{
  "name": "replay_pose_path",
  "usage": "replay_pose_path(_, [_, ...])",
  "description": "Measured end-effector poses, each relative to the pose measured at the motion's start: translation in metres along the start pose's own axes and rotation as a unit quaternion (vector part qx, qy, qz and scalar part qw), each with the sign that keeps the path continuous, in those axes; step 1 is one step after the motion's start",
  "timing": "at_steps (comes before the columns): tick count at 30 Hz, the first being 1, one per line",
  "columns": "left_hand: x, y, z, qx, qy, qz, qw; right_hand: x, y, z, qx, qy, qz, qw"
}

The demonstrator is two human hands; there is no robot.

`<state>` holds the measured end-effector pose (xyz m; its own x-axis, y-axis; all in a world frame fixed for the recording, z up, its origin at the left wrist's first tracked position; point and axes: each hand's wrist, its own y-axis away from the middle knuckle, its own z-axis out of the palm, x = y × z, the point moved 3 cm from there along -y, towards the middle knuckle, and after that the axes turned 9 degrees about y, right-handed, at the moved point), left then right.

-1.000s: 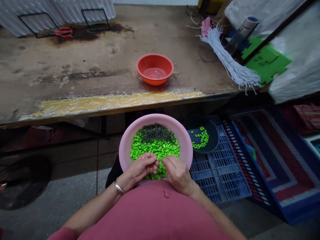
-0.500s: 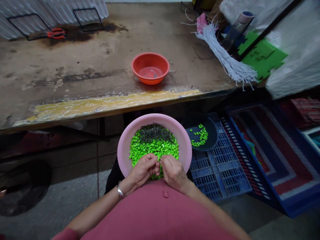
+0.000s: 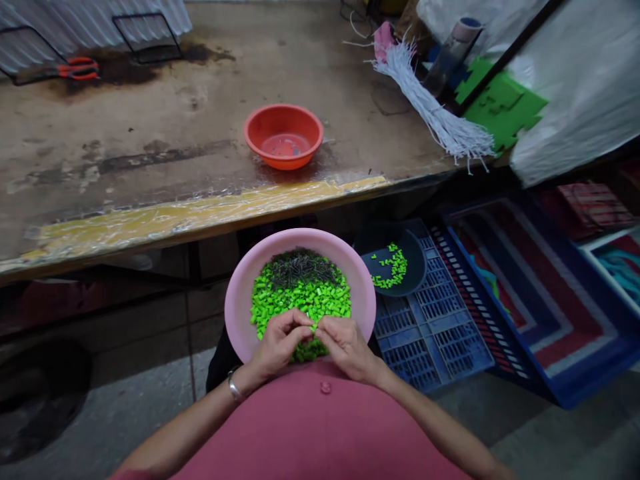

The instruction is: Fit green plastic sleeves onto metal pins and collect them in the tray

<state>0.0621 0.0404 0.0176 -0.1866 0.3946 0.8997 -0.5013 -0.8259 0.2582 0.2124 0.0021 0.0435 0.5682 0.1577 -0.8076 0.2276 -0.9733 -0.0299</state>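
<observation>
A pink basin (image 3: pixel 363 280) rests on my lap, filled with small bright green plastic pieces (image 3: pixel 320 299). A heap of thin dark pin-like pieces (image 3: pixel 303 268) lies on top of them toward the far side. Over the near part of the basin, my left hand (image 3: pixel 286 339) pinches a small green piece at its fingertips. My right hand (image 3: pixel 345 343) meets it there, thumb and forefinger pressed together. Whatever the right fingers grip is too small to make out.
An orange bowl (image 3: pixel 284 137) stands on the worn table (image 3: pixel 165 120). Right of my lap, a dark bowl (image 3: pixel 417 273) with some green pieces sits on a blue crate (image 3: pixel 435 333). White cords (image 3: pixel 433 103) lie at the table's right; red-handled pliers (image 3: pixel 79 69) at its left.
My fingertips have come together more closely, and the right hand's fingers have turned inward toward the left. The whole view has shifted slightly; the basin and bowls stay in place.
</observation>
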Motion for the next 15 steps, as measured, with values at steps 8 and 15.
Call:
replay_pose_path(8, [0.010, 0.011, 0.004, -0.087, -0.135, 0.112, 0.981, 0.011, 0.010, 0.005, -0.125, -0.294, 0.124, 0.940])
replay_pose_path(15, [0.002, 0.018, 0.008, -0.085, 0.023, -0.095, 0.992, 0.016, 0.012, 0.013, -0.119, -0.315, 0.199, 0.920])
